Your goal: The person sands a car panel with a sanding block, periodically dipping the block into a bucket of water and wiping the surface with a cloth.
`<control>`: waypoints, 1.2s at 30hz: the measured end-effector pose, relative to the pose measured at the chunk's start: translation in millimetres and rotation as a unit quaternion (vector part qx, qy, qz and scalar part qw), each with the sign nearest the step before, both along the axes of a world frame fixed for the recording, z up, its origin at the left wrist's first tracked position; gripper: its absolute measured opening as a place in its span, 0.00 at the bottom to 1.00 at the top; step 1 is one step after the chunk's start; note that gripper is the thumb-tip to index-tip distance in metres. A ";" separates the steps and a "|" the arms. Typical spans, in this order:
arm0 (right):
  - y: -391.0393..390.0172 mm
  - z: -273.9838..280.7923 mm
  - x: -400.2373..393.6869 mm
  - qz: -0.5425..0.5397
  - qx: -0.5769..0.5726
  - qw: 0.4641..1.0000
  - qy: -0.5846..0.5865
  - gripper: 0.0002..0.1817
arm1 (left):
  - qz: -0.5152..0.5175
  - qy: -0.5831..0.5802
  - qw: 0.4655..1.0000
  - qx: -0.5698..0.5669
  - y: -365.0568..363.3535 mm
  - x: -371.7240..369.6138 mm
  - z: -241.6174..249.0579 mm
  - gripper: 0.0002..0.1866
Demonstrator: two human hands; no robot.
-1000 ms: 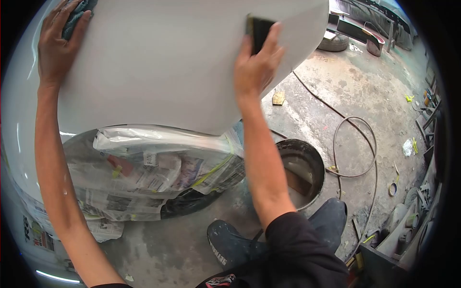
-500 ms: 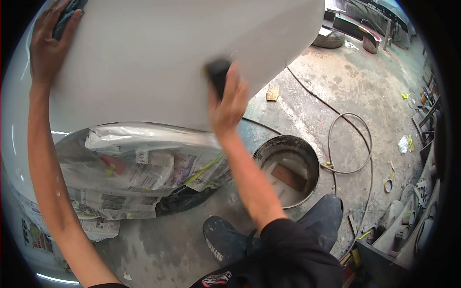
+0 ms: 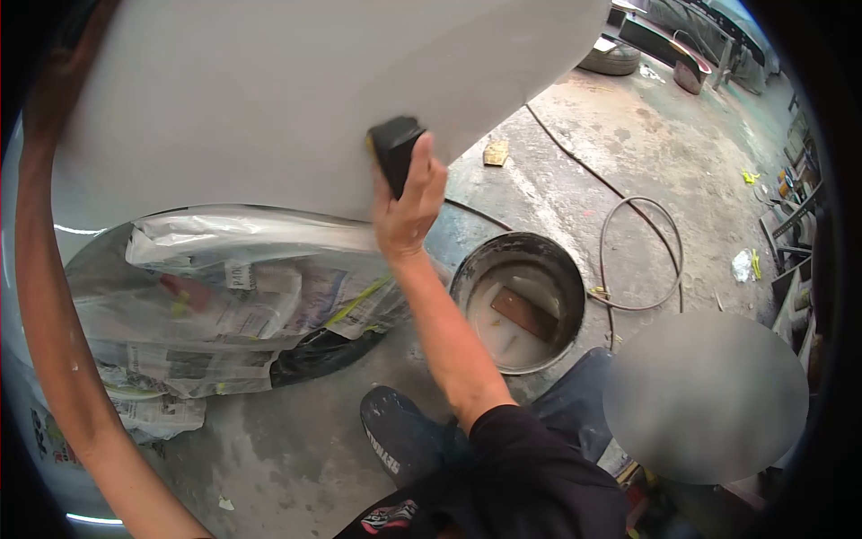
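Observation:
My right hand [image 3: 411, 202] grips a black sanding block [image 3: 396, 151] with a yellowish edge. The block lies against a smooth light grey car body panel [image 3: 242, 108], near its right side. At the upper left, my left hand [image 3: 56, 90] is in shadow at the frame edge, on the panel, with a dark crumpled cloth [image 3: 76, 25] under its fingers. Its fingertips are partly cut off. Below the panel, plastic film and newspaper masking [image 3: 260, 296] covers the wheel arch.
A black bucket [image 3: 460, 292] with cloudy water and a brown block [image 3: 524, 312] stands right of the masking. A hose [image 3: 642, 305] loops over the stained floor. Farther back lies a tyre [image 3: 611, 61]. A blurred oval [image 3: 706, 398] covers the lower right.
The camera view has shifted, so the floor and bucket sit slightly higher and left. My right hand and the block have moved a little down the panel; my left hand has moved toward the frame edge.

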State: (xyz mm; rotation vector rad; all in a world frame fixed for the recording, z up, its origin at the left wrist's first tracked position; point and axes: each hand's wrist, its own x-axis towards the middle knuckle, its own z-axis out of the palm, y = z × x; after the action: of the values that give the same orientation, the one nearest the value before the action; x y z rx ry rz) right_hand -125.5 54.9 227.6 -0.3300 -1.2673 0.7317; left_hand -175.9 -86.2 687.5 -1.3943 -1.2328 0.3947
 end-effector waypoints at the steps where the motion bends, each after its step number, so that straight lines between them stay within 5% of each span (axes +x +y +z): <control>1: 5.5 -6.7 -1.2 0.018 0.001 1.000 0.005 0.40 | -0.002 0.000 1.000 -0.004 -0.7 -1.7 1.2 0.15; 4: 67.9 1.5 -14.6 -0.036 0.044 0.998 0.004 0.40 | -0.017 0.005 0.999 -0.037 3.5 -4.2 1.9 0.15; 9: 151.9 52.7 -10.0 0.021 -0.242 0.970 0.003 0.42 | -0.067 -0.041 0.988 -0.135 15.0 -18.2 22.0 0.17; 12: 63.0 7.5 -17.1 -0.066 -0.049 0.997 -0.012 0.44 | 0.107 0.075 0.984 -0.123 -7.8 -12.0 30.8 0.18; 15: 13.5 -23.4 -4.4 0.013 -0.014 1.000 -0.006 0.45 | 0.327 0.210 0.919 -0.065 -60.3 -26.6 26.4 0.29; 17: 53.2 -25.1 -12.2 0.018 -0.012 1.000 -0.001 0.44 | 0.309 0.255 0.915 -0.047 -52.6 -25.6 15.7 0.28; 21: 123.2 9.5 -17.7 0.024 -0.156 0.987 0.019 0.43 | -0.059 0.248 0.966 -0.035 23.2 -3.5 -3.0 0.11; 23: 112.0 15.8 -16.3 0.028 -0.211 0.976 0.041 0.43 | -0.122 0.199 0.970 -0.068 23.5 -5.4 4.1 0.11; 27: -1.1 -44.1 -1.9 0.033 0.020 0.999 -0.016 0.43 | -0.075 0.057 0.995 -0.045 23.5 17.8 -8.0 0.12; 29: 16.0 -38.5 -4.0 0.033 0.031 0.999 -0.002 0.42 | -0.047 -0.028 0.998 0.017 23.8 34.5 -23.8 0.15; 31: 62.8 -13.3 -9.4 -0.027 0.044 0.999 -0.002 0.40 | -0.062 0.049 0.997 0.003 23.2 26.8 -16.4 0.19; 32: 99.6 11.7 -15.7 -0.020 0.009 0.999 0.025 0.41 | -0.066 0.087 0.994 -0.004 19.6 21.4 -16.5 0.22; 34: 157.9 63.9 -8.8 0.053 -0.169 0.984 0.035 0.40 | -0.056 -0.121 0.985 0.110 24.2 26.0 -49.3 0.18; 36: 148.1 76.7 -9.3 -0.002 -0.163 0.987 0.010 0.40 | -0.039 -0.188 0.971 0.139 21.4 25.1 -52.3 0.19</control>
State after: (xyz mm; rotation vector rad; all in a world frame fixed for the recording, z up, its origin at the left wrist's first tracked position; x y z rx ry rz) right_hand -134.8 203.0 304.2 -0.5890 -1.1257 0.9393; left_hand -150.8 -64.8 635.2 -1.3017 -1.4700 -0.1041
